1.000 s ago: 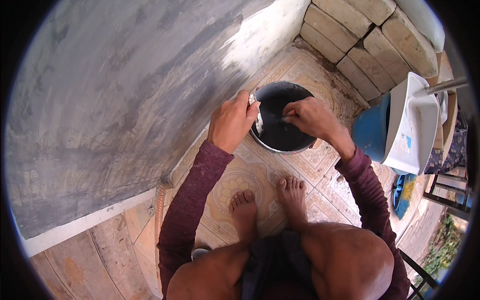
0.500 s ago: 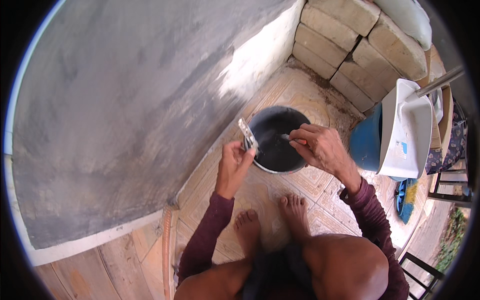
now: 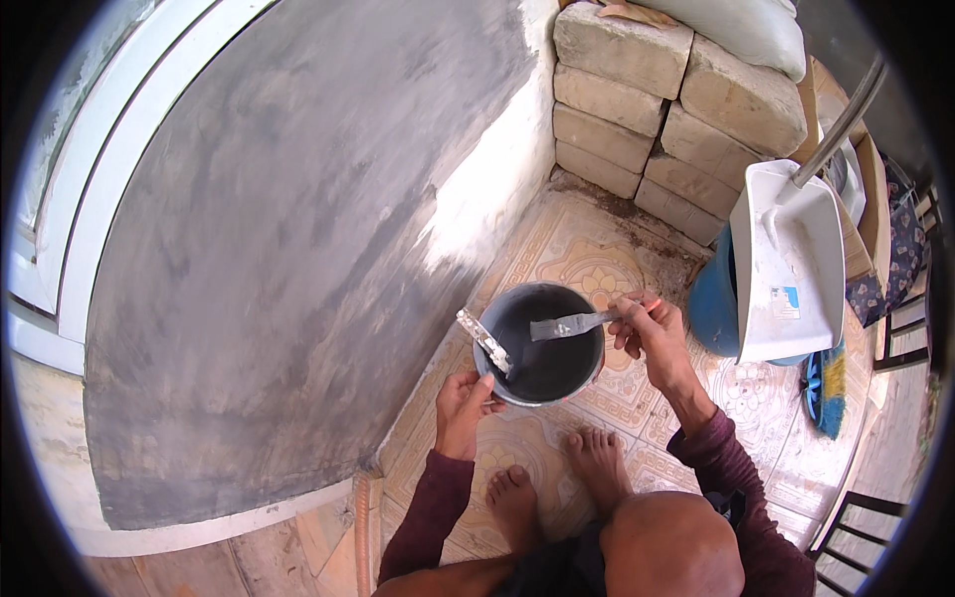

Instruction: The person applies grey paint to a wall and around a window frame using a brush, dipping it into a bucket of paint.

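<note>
A round dark bucket (image 3: 547, 383) stands on the tiled floor, with dark grey matter inside. My left hand (image 3: 463, 410) grips its near left rim, thumb on top and fingers curled against the outside. A paint-crusted, pale stick-like tool (image 3: 484, 341) leans over the left rim into the bucket, just above that hand; its lower end is hard to make out. My right hand (image 3: 652, 336) is closed round a putty knife (image 3: 572, 325) with an orange-tipped handle. The grey-smeared blade points left, over the bucket's opening.
A grey-coated wall (image 3: 288, 249) with a white bare patch rises at the left. Stacked pale blocks (image 3: 622, 99) stand at the back. At the right are a white dustpan (image 3: 786, 269), a blue bucket (image 3: 714, 308) and a blue-yellow brush (image 3: 826, 393). My bare feet (image 3: 600, 463) are close to the bucket.
My left hand has let go of the crusted tool, which rests in the bucket, and holds the rim. My right hand has drawn back rightward, with the putty knife's blade raised into sight.
</note>
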`<state>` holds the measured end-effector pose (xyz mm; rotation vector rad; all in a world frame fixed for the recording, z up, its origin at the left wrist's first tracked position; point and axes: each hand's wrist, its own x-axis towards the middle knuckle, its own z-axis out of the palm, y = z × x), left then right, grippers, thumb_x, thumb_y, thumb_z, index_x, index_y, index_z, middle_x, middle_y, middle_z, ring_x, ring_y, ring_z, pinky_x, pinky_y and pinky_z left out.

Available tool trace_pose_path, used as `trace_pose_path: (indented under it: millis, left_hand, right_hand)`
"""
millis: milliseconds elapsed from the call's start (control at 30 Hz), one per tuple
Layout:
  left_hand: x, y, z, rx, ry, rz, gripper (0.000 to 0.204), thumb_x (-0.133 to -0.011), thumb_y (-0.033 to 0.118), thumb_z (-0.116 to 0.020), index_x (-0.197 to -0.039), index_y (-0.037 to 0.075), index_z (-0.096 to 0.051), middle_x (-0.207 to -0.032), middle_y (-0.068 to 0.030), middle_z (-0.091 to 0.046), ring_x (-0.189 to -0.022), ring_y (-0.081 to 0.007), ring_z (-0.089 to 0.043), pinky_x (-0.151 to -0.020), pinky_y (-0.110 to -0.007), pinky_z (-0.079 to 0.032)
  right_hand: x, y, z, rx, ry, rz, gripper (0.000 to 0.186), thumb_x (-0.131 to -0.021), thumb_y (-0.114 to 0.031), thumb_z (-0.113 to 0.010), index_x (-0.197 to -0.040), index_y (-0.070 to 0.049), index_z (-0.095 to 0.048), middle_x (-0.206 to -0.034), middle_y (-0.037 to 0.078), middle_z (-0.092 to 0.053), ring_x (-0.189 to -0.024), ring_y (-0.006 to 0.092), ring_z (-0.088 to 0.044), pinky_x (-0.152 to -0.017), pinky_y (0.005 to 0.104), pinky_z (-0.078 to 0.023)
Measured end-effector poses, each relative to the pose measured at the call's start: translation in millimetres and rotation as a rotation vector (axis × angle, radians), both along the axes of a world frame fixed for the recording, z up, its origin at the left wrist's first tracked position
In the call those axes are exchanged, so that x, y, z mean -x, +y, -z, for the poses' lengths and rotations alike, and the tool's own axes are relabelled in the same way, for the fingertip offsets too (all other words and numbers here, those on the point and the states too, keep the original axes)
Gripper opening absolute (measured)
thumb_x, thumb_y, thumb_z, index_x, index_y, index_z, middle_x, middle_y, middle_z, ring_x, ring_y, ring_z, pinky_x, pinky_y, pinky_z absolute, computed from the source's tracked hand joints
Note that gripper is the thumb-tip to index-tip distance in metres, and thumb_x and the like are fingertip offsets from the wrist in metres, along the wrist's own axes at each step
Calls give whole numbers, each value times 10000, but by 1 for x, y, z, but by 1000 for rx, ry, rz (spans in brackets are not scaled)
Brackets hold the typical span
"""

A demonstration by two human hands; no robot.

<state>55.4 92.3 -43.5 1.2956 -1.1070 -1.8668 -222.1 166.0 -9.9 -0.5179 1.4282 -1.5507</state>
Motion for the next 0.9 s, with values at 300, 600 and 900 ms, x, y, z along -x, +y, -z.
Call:
trace_pose_path:
  millis: [300, 600, 900]
  left_hand:
    - [-39, 27, -2, -62, -39, -43, 326, -945, 165, -615, -1166, -23, -468, -1025, -123, -624, -868, -180, -639, -742, -351, -542]
    - [-81, 55, -32, 11, -104, -43, 382, -961, 138, -565, -1291, -5, -436, -1107, -155, -605, -1022, -291, -648, -872, -377, -524]
    - [-151, 71, -88, 75, -397, -25, 342, -947, 80, -585, -1258, -22, -484, -1120, -162, -617, -1031, -289, -652, -922, -358, -511]
  right_hand:
    - [23, -38, -5, 475, -331, 56, 325, -987, -216, -493, -1183, 31, -572, -870, 96, -665, -707, 135, -616, -547, 273, -452]
    - [30, -149, -4, 541, 222, 209, 294, -974, -148, -557, -1206, 14, -634, -940, 71, -646, -853, 137, -644, -657, 266, -511]
    - [-19, -136, 3, 500, 630, -17, 280, -945, -137, -580, -1200, -42, -646, -912, 102, -587, -872, 202, -594, -782, 329, -469]
